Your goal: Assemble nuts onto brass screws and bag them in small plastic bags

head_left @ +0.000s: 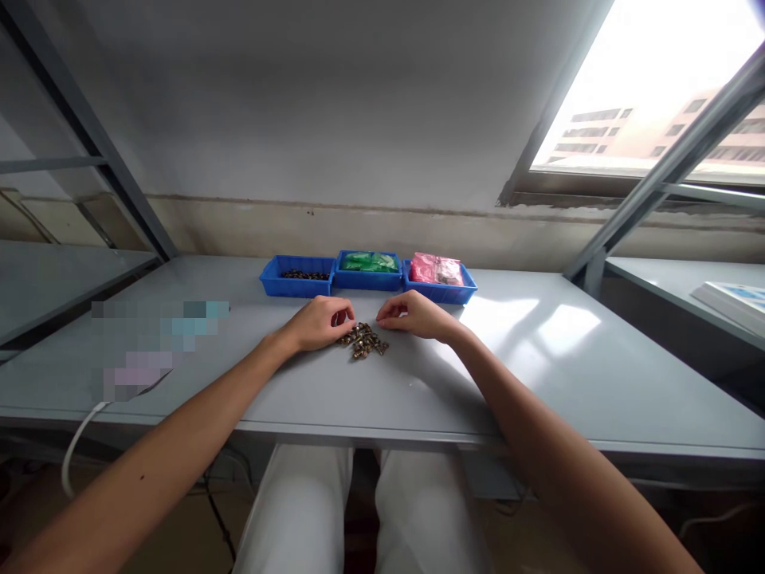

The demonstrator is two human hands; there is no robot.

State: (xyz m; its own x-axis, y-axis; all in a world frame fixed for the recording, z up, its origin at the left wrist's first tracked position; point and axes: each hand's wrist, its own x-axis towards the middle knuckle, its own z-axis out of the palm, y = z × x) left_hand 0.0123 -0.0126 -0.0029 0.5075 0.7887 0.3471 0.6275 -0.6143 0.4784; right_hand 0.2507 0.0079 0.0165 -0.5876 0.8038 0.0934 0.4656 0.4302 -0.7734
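A loose heap of small brass-coloured metal pieces, which look like screws [364,343], lies on the grey table in front of me. At the heap's left edge, my left hand [319,323] is curled, thumb and index fingertips brought together in a pinch. My right hand [418,317] hovers by the heap's upper right side, fingers bent and tips pinched close. Whatever either pinch holds is too small to make out. Behind the hands stand a blue bin with dark small parts [304,275], one with green plastic bags [369,263], and one with pink bags [436,271].
The three blue bins form a row near the wall. A blurred patch [161,343] covers things on the table's left, with a white cable [80,438] hanging over the front edge. Metal frame posts [591,271] rise at both sides; a white box [735,303] lies far right.
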